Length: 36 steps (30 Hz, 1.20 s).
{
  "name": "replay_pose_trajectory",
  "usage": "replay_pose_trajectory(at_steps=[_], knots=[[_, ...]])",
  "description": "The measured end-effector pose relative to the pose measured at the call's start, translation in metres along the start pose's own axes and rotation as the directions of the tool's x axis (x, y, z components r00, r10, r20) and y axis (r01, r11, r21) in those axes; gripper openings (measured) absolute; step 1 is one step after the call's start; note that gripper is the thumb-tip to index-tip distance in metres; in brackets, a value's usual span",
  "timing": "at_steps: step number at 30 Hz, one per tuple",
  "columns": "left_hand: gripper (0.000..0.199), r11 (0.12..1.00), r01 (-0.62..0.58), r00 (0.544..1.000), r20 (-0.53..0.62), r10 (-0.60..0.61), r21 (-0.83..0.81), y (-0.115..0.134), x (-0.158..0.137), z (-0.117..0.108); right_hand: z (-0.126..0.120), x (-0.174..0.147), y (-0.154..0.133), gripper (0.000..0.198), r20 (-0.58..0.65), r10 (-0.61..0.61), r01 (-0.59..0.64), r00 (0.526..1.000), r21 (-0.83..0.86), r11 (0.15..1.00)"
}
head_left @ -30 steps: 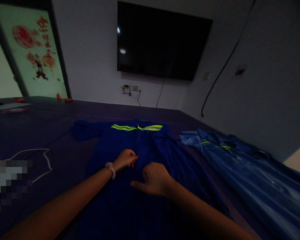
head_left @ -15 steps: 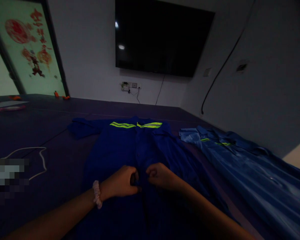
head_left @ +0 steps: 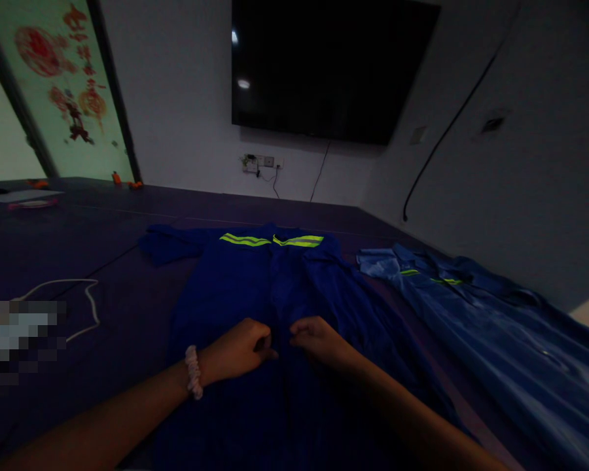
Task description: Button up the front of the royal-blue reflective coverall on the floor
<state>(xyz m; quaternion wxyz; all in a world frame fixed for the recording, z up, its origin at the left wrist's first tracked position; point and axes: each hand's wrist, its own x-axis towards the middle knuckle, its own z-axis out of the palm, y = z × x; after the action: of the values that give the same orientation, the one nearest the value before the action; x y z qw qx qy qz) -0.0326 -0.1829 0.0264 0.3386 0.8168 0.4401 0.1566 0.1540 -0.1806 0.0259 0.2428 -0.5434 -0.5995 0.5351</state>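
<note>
A dark blue work jacket [head_left: 226,281] with yellow-green reflective strips across the chest lies spread out, front up, its collar pointing away from me. Both my hands are at its front opening, about halfway down. My left hand [head_left: 243,347], with a pale scrunchie [head_left: 193,373] round the wrist, has its fingers curled and thumb drawn in at the left front edge. Opposite it, a small gap away, my right hand [head_left: 317,337] is closed in a pinch at the right front edge. Dim light hides the exact cloth between the fingertips.
A second, lighter blue garment [head_left: 471,327] with reflective strips lies at the right. A white cable [head_left: 93,304] curls at the left beside a pixelated patch. A large television [head_left: 324,65] hangs on the far wall above sockets [head_left: 262,162]. Small orange objects [head_left: 135,185] are by the door.
My left thumb has drawn closer to the curled fingers. Both hands remain at the jacket's front opening, and the view has shifted slightly.
</note>
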Motion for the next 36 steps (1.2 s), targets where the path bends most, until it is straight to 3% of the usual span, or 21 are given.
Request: replay_pose_trajectory(at_steps=[6, 11, 16, 23, 36], knots=[[0.031, 0.98, -0.012, 0.992, -0.124, -0.013, -0.196, -0.002, 0.003, 0.003, 0.002, -0.004, -0.005, 0.012, -0.016, -0.014, 0.016, 1.0, 0.112, 0.994], [0.033, 0.967, -0.032, 0.983, -0.183, -0.015, -0.251, -0.005, 0.003, 0.004, 0.004, -0.003, -0.001, 0.021, 0.005, -0.044, 0.042, 0.999, 0.176, 0.983], [0.027, 0.974, -0.059, 0.983, -0.184, 0.018, -0.219, -0.005, 0.002, 0.006, 0.003, -0.001, 0.001, 0.032, -0.01, -0.118, 0.117, 0.993, 0.22, 0.968], [0.01, 0.982, -0.134, 0.972, -0.212, 0.103, -0.136, -0.007, 0.002, 0.007, 0.008, -0.006, 0.002, 0.031, -0.014, -0.201, 0.202, 0.979, 0.101, 0.974], [0.024, 0.975, -0.223, 0.942, -0.253, 0.22, 0.02, -0.006, -0.001, 0.007, 0.011, -0.003, 0.009, 0.028, -0.018, -0.237, 0.237, 0.971, 0.104, 0.966]])
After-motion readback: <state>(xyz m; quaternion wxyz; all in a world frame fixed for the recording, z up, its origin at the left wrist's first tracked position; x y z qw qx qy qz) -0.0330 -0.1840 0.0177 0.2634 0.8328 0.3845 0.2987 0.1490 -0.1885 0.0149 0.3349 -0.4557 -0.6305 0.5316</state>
